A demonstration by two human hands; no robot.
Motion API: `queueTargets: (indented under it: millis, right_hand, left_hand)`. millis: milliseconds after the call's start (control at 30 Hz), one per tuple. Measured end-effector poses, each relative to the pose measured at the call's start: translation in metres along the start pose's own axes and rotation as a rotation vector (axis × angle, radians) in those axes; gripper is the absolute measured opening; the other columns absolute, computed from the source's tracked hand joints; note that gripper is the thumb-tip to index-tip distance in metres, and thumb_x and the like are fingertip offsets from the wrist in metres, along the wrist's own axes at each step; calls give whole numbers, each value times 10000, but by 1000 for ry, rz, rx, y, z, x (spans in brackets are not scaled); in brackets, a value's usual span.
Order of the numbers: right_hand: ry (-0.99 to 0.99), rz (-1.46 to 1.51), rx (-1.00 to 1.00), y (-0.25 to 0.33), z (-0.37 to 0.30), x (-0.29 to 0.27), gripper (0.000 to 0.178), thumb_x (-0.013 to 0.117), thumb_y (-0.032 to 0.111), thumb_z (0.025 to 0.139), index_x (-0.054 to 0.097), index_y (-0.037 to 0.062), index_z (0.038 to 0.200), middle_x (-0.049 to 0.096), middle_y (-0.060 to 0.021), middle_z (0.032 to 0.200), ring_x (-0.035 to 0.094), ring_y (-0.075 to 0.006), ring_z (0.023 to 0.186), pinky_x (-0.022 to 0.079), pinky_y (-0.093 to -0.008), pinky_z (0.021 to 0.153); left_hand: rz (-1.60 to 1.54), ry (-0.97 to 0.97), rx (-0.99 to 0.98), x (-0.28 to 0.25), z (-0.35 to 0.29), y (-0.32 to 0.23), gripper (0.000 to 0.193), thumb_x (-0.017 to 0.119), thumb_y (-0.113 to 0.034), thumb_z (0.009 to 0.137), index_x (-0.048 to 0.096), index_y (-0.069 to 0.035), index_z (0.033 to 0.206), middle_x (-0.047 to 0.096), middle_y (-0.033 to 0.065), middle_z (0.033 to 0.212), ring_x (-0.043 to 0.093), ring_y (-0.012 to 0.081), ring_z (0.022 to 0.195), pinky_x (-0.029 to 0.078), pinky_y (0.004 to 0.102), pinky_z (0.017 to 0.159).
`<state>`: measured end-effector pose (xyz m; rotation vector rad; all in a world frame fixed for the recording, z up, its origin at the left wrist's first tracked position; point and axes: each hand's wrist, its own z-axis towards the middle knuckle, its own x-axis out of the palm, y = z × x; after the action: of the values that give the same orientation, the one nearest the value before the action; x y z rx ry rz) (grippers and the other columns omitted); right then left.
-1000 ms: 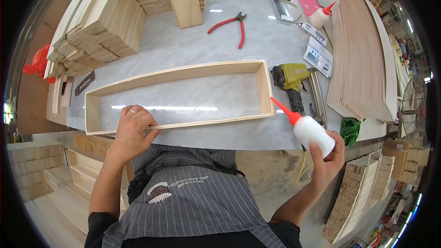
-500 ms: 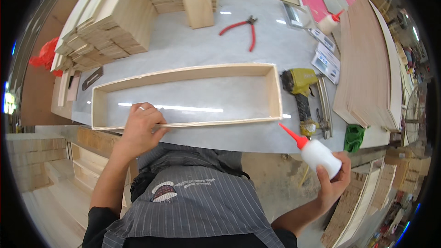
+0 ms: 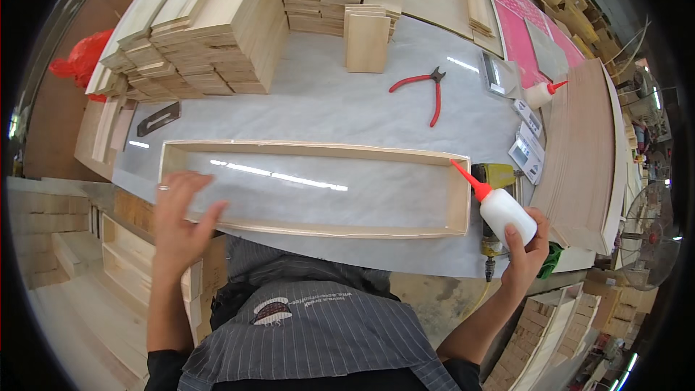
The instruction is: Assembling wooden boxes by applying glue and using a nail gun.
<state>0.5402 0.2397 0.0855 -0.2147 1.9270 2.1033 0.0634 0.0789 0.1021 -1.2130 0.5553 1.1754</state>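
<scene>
A long, shallow rectangular wooden frame [image 3: 340, 231] lies on the grey table in front of me, with the tabletop showing through it. My right hand [image 3: 527, 247] is wrapped round a white glue bottle [image 3: 507, 216] with a long red nozzle. The nozzle tip points up and left, at the frame's right end near the far corner; whether it touches the wood I cannot tell. Over the frame's near left corner, my left hand [image 3: 181, 221] has its fingers apart and holds nothing. That corner is partly hidden behind it.
A yellow-green nail gun [image 3: 495, 174] lies right of the frame, partly covered by the bottle. Beyond are red-handled pliers [image 3: 436, 94], a second glue bottle [image 3: 539, 94] and small boxes [image 3: 527, 152]. Stacked boards [image 3: 224, 36] stand far left, thin panels [image 3: 583, 152] at right.
My left hand has let go of the frame's near side and moved left, its fingers spreading. The bottle's nozzle has gone from the near right corner to the far right one. The view has shifted.
</scene>
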Motion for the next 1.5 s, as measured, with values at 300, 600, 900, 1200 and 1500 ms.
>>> queueTargets:
  millis: [300,600,900,1200,1500]
  right_hand:
    - [-19,-72,-4,7,1,12,438,825,156,825,625,38,1197,633,-54,1109,601,-150,1001,486,-297,896]
    - [33,-58,97,20,-3,34,448,855,157,806,636,29,1175,633,-42,1080,600,-125,966,486,-271,853]
    - [262,753,91,-14,34,49,627,746,236,893,466,-3,1401,578,-171,1321,587,-307,1204,449,-490,1077]
    - [398,517,67,-15,166,38,713,748,173,900,392,16,1497,576,-129,1372,539,-286,1305,377,-470,1159]
    - [189,-255,29,-64,192,75,688,870,155,774,527,13,1352,644,-110,1231,627,-233,1116,486,-368,976]
  left_hand:
    - [49,-125,-232,-20,1,74,260,735,-159,925,678,6,1118,693,117,1082,632,236,1023,465,346,949]
    - [16,-120,-313,-18,3,83,278,736,-185,929,687,1,1129,692,113,1091,634,233,1025,469,347,954]
    - [-3,-220,-369,-19,-19,110,373,783,-200,880,692,-18,1192,706,136,1131,657,242,1066,496,353,953]
    - [-205,-121,-616,-19,-35,112,514,791,-264,865,651,-37,1304,715,129,1173,650,195,1063,516,338,804]
    - [-218,-55,-640,-26,-30,120,521,752,-269,897,622,-27,1340,715,145,1181,632,218,1094,502,362,921]
